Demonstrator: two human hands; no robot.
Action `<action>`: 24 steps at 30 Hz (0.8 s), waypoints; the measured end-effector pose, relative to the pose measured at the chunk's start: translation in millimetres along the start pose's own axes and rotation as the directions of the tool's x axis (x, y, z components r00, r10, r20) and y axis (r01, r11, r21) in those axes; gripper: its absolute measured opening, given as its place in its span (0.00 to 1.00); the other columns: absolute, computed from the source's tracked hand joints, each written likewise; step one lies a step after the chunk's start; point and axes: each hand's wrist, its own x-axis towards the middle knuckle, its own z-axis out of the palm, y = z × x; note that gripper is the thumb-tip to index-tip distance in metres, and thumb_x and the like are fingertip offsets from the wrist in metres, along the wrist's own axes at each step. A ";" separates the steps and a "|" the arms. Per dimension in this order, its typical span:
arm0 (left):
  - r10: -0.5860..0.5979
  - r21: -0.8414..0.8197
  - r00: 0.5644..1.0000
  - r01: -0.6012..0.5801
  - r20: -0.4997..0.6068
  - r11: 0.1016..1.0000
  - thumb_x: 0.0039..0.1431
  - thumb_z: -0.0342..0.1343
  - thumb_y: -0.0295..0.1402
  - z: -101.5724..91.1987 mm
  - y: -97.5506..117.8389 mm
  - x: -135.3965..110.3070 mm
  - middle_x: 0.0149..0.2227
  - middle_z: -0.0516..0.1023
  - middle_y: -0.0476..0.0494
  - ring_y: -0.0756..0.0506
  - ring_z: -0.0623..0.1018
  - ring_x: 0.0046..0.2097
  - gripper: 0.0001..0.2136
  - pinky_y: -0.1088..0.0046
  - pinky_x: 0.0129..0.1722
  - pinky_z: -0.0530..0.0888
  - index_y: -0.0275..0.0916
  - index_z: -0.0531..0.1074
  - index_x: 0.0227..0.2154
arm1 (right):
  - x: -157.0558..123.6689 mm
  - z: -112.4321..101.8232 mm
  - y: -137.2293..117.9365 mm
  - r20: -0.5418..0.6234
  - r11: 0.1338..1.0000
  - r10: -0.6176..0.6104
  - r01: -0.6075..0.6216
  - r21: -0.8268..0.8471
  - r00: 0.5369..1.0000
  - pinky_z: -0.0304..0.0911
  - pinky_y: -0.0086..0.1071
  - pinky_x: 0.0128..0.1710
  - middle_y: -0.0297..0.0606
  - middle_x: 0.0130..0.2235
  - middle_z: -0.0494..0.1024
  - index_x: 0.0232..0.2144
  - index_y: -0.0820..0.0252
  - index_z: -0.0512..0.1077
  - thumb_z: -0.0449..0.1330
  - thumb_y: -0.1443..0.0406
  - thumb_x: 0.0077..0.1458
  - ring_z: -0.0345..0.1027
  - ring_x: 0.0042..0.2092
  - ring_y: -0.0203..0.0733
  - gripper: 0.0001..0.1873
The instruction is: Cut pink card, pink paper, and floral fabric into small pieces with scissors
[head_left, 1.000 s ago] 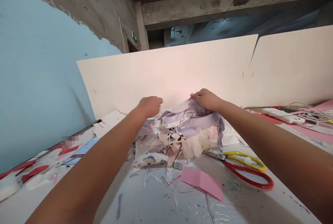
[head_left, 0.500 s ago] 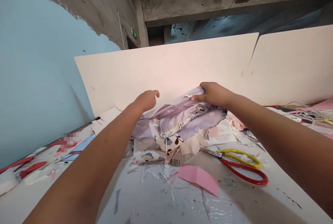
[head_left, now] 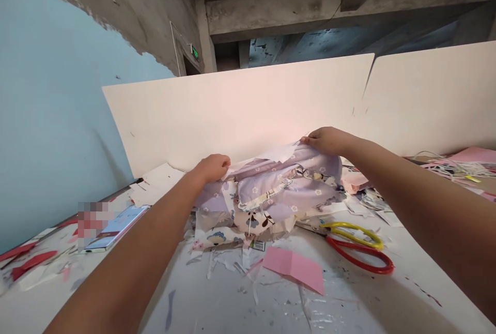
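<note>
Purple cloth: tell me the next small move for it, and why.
I'd probably have the right hand ease the purple cloth gently outward to flatten it. That hand pinches the upper edge, and the cloth lies in folds between it and the left hand, which is curled at the upper left; whether the left hand grips is unclear.

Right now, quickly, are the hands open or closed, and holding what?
Left hand: curled at the flowered lavender cloth; whether it grips cannot be told.
Right hand: closed, pinching the cloth's upper edge.
</note>
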 end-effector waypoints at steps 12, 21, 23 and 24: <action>0.001 -0.106 0.994 -0.012 -0.108 0.994 0.49 0.40 0.32 -21.2 9.2 -2.8 0.31 0.73 0.49 0.48 0.70 0.32 0.10 0.75 0.29 0.64 0.40 0.67 0.27 | -30.6 44.5 -74.3 -0.113 0.936 -0.330 0.340 0.090 0.937 0.53 0.33 0.48 0.38 0.53 0.63 0.54 0.54 0.54 0.50 0.58 0.50 0.56 0.52 0.44 0.28; 0.012 -0.042 0.987 -0.019 -0.160 0.999 0.48 0.42 0.31 -36.2 2.9 -11.1 0.31 0.73 0.48 0.47 0.70 0.33 0.10 0.74 0.29 0.63 0.41 0.68 0.26 | -18.0 35.2 -80.9 -0.051 0.903 -0.291 0.292 0.314 0.955 0.57 0.23 0.27 0.37 0.33 0.75 0.31 0.62 0.69 0.45 0.62 0.52 0.66 0.32 0.34 0.15; 0.007 -0.055 0.985 -0.017 -0.171 0.998 0.49 0.41 0.32 -37.3 1.9 -11.8 0.32 0.73 0.48 0.47 0.70 0.33 0.10 0.74 0.29 0.64 0.41 0.69 0.27 | -17.3 32.4 -81.8 -0.044 0.903 -0.288 0.287 0.320 0.957 0.57 0.23 0.28 0.38 0.34 0.75 0.32 0.62 0.69 0.46 0.62 0.52 0.65 0.32 0.34 0.14; 0.001 -0.071 0.984 -0.014 -0.177 0.997 0.50 0.41 0.33 -37.9 1.8 -12.3 0.31 0.73 0.48 0.47 0.70 0.33 0.10 0.74 0.29 0.64 0.41 0.68 0.27 | -17.4 32.4 -82.6 -0.041 0.903 -0.295 0.292 0.316 0.955 0.57 0.24 0.29 0.38 0.35 0.75 0.33 0.61 0.69 0.48 0.61 0.51 0.66 0.33 0.34 0.14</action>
